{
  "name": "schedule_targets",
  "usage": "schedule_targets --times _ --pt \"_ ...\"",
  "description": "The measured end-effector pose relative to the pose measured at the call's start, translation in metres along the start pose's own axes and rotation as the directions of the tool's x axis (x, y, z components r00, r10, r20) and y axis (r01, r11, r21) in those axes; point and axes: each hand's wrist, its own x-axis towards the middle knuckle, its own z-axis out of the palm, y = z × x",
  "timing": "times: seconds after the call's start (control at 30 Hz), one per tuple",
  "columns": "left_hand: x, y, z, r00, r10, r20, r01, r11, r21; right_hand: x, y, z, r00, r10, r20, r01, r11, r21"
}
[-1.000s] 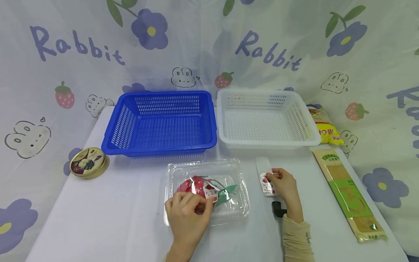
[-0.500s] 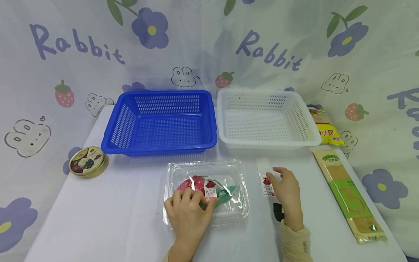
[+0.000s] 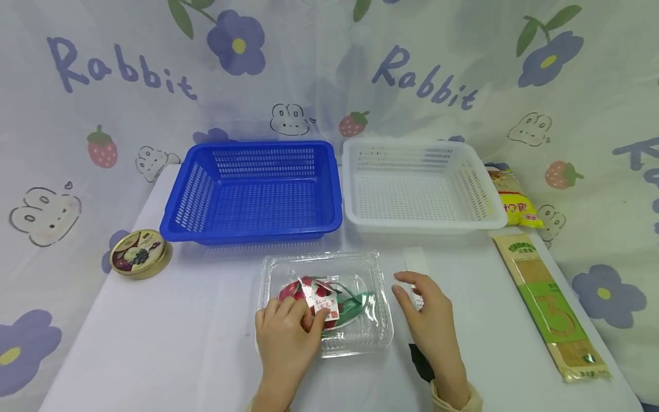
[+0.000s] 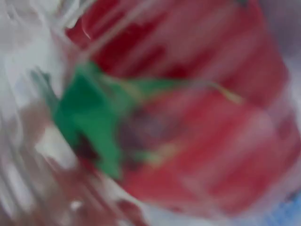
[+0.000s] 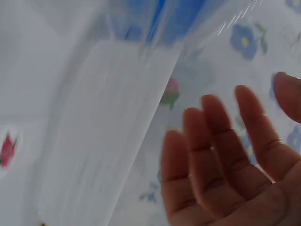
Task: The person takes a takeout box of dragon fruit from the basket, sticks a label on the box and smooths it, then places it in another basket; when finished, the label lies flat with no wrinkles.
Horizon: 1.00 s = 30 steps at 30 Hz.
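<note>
A clear plastic clamshell container (image 3: 355,349) with a red dragon fruit (image 3: 288,289) with green leaves inside lies mid-table in the head view. Over its lid, my left hand (image 3: 285,329) pinches a small white label (image 3: 325,303) printed with red fruit, with the thumb at its lower left edge. The left wrist view shows the dragon fruit (image 4: 211,146) close up and blurred, without the hand. My right hand (image 3: 429,315) hovers right of the container with fingers extended, partly covering a white label strip (image 3: 416,260). In the right wrist view this hand (image 5: 230,169) holds nothing.
A blue basket (image 3: 247,233) and a white basket (image 3: 424,223) stand at the back. A round gold tin (image 3: 140,254) is at left. On the right lie a yellow bag (image 3: 517,206) and a long noodle packet (image 3: 551,309).
My right hand has let go of the label strip and moved left toward the container. The label in my left hand has tilted and shifted slightly left along with the hand.
</note>
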Motion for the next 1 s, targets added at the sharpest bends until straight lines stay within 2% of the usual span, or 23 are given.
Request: schedule_targets --times 0.07,0.13,0.23,0.3,0.47,0.67,0.73,0.83,1.0 --pt "0.0 -0.002 -0.001 1.0 0.003 -0.015 -0.004 1.0 -0.02 -0.01 -0.008 0.009 0.988 -0.154 -0.03 0.155 0.987 0.04" --pt "-0.001 -0.003 0.0 1.0 0.0 -0.025 -0.001 1.0 -0.027 -0.018 -0.014 0.019 0.956 -0.291 -0.047 0.294 0.953 0.072" --pt "-0.003 -0.004 0.002 0.999 0.014 -0.038 -0.015 1.0 -0.014 -0.026 -0.019 0.034 0.91 -0.413 -0.038 0.414 0.906 0.09" --pt "-0.006 -0.004 0.003 0.999 0.033 -0.038 -0.033 0.999 0.003 -0.028 -0.02 0.043 0.888 -0.459 -0.036 0.46 0.885 0.075" --pt "-0.008 -0.004 0.007 0.997 0.074 -0.029 -0.072 0.996 0.045 -0.031 -0.019 0.061 0.866 -0.498 -0.044 0.498 0.867 -0.01" --pt "-0.006 0.0 0.009 0.995 0.097 0.002 -0.097 0.988 0.118 -0.032 -0.026 0.074 0.861 -0.507 -0.048 0.481 0.84 -0.253" --pt "-0.005 0.003 0.009 0.995 0.094 0.032 -0.098 0.983 0.153 -0.034 -0.029 0.078 0.868 -0.495 -0.038 0.455 0.824 -0.338" --pt "-0.004 0.006 0.01 0.995 0.075 0.068 -0.087 0.977 0.193 -0.037 -0.035 0.082 0.892 -0.452 -0.009 0.402 0.802 -0.442" --pt "-0.002 0.007 0.012 0.996 0.017 0.083 -0.034 0.978 0.207 -0.039 -0.04 0.085 0.927 -0.373 0.031 0.337 0.796 -0.503"
